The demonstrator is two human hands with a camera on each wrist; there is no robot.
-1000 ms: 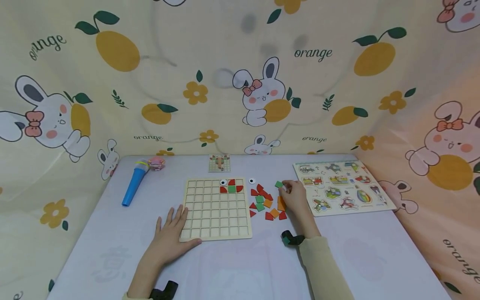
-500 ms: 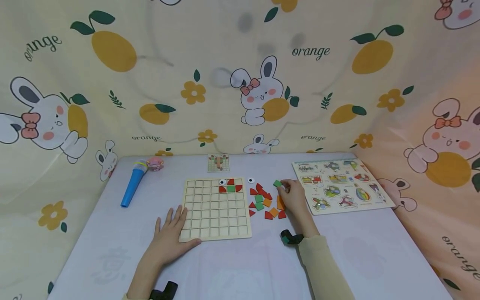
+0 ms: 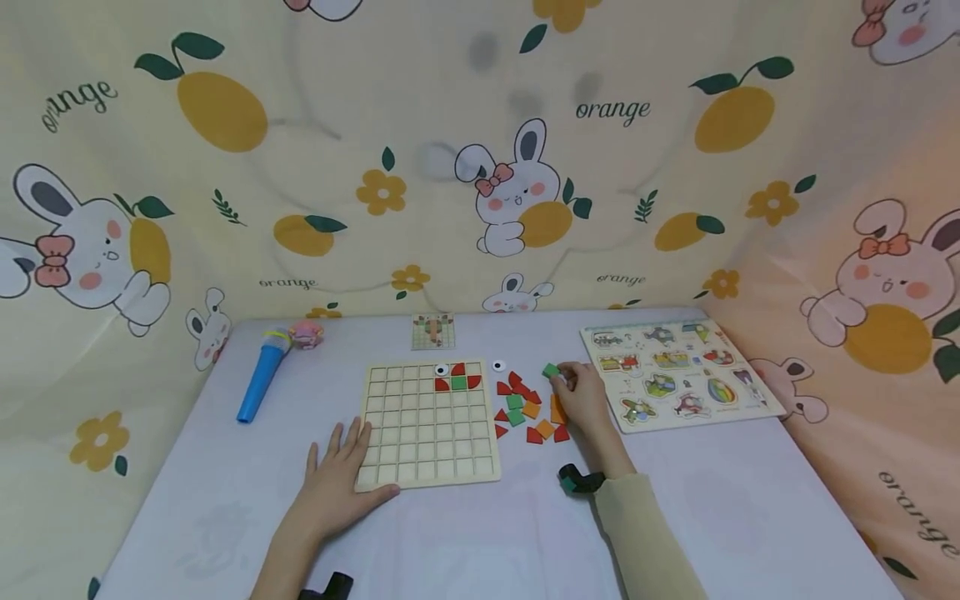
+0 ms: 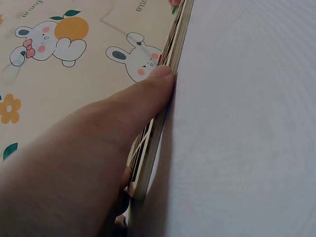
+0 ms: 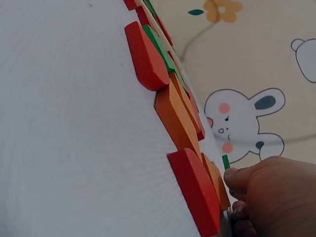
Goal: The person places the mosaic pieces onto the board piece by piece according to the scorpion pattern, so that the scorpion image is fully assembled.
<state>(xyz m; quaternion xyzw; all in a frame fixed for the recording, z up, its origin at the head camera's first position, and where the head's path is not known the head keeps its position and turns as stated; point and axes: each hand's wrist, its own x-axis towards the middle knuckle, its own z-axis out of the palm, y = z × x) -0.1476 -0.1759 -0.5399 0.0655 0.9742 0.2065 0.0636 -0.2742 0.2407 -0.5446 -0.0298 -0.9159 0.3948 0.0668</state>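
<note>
A square wooden grid board (image 3: pixel 427 429) lies on the table. Its upper right cells hold a white eye disc (image 3: pixel 441 370), a green square (image 3: pixel 458 383) and several red pieces. My left hand (image 3: pixel 333 492) rests with spread, fairly straight fingers at the board's lower left corner; in the left wrist view the thumb (image 4: pixel 148 86) lies on its near edge. My right hand (image 3: pixel 585 398) pinches a green square tile (image 3: pixel 551 370) between thumb and fingertips, over the right side of the loose pieces. In the right wrist view only a sliver of the green tile (image 5: pixel 226 162) shows.
Red, green and orange pieces (image 3: pixel 531 410) lie scattered right of the board, with another eye disc (image 3: pixel 498 366) above them. A picture puzzle board (image 3: pixel 678 375) lies far right. A small pattern card (image 3: pixel 432 332), blue toy microphone (image 3: pixel 260 379) and pink toy (image 3: pixel 306 334) stand toward the back.
The head view has shifted slightly, so the whole scene sits a little differently. Both hands keep nearly the same places, and the right still pinches the green tile.
</note>
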